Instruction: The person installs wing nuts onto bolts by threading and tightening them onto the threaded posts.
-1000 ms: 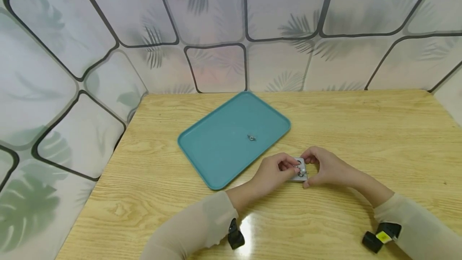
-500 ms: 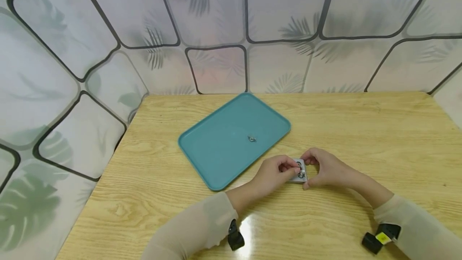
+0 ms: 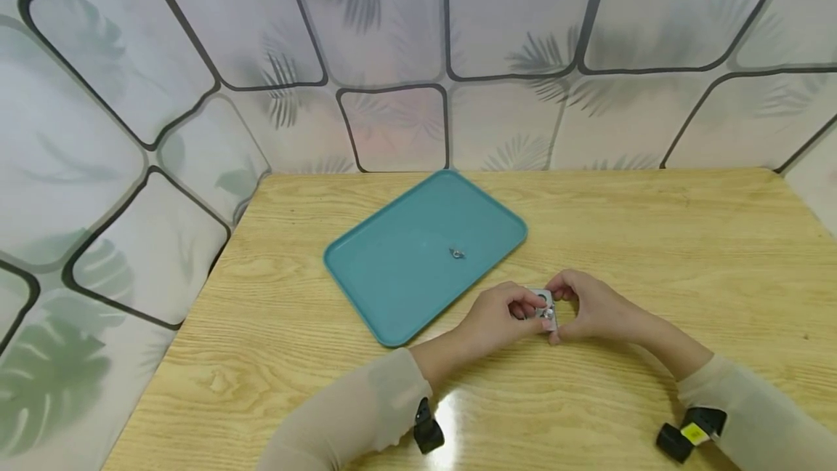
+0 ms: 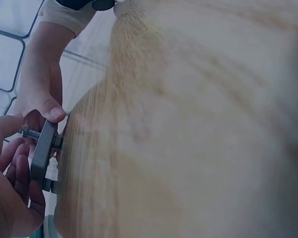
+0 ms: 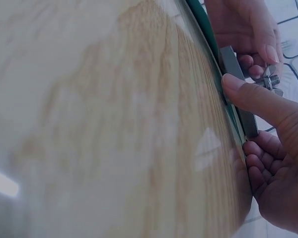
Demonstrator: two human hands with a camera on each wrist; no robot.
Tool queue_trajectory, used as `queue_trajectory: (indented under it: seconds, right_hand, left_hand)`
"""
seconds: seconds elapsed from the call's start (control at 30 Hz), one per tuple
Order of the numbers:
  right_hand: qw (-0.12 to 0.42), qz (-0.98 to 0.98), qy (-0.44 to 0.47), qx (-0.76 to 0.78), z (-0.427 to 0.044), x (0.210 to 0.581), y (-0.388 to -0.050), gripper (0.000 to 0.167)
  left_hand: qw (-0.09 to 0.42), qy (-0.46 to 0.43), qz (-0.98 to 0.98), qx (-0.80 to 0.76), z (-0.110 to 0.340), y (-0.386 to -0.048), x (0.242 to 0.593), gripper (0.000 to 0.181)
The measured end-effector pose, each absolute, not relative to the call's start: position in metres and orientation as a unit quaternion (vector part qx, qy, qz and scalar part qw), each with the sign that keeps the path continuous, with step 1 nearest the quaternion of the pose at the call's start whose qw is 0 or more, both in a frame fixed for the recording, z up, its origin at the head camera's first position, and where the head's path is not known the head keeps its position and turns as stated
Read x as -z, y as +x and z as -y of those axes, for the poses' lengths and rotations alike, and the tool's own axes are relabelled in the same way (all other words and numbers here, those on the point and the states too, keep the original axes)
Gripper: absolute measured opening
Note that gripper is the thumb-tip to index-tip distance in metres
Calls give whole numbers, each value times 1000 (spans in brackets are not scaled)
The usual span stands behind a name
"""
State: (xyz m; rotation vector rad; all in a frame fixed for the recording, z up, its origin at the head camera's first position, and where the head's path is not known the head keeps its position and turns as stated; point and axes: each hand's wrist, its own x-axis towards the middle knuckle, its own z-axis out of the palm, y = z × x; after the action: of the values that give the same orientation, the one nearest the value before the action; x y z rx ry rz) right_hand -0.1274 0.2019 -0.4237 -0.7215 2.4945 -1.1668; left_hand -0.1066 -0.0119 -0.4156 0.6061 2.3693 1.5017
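Observation:
A small grey metal plate (image 3: pixel 540 298) with round holes is held just above the table between my hands. A bolt with a wing nut (image 3: pixel 548 313) stands out of its face; edge-on in the left wrist view, bolt heads (image 4: pixel 48 185) show on the other side. My right hand (image 3: pixel 598 305) grips the plate's right edges between thumb and fingers. From the left, my left hand (image 3: pixel 495 313) has thumb and index finger at the wing nut, the thumb touching it in the right wrist view (image 5: pixel 269 74). Its other fingers are curled against the plate.
A teal tray (image 3: pixel 392 267) lies at an angle on the wooden table (image 3: pixel 686 238), behind and left of the hands. In it lies another small metal wing nut (image 3: pixel 457 254). Patterned fabric (image 3: pixel 503 122) hangs behind the table and at the left.
The left thumb has shifted forward and down round the wing nut, and thumb and index finger are spread more. The plate and right hand have stayed nearly in place.

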Motion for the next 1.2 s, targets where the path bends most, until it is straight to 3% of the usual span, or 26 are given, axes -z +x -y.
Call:
queue_trajectory:
  seconds: [0.57,1.2]
  right_hand:
    - [152,-871,-247,397,-199,416,-125,67]
    - [134,-875,-250,392,-200,423,-126,61]
  left_hand:
    - [147,194,-812,-530,15,-108,416,8]
    - [124,225,-830,-496,13,-106,419,23]
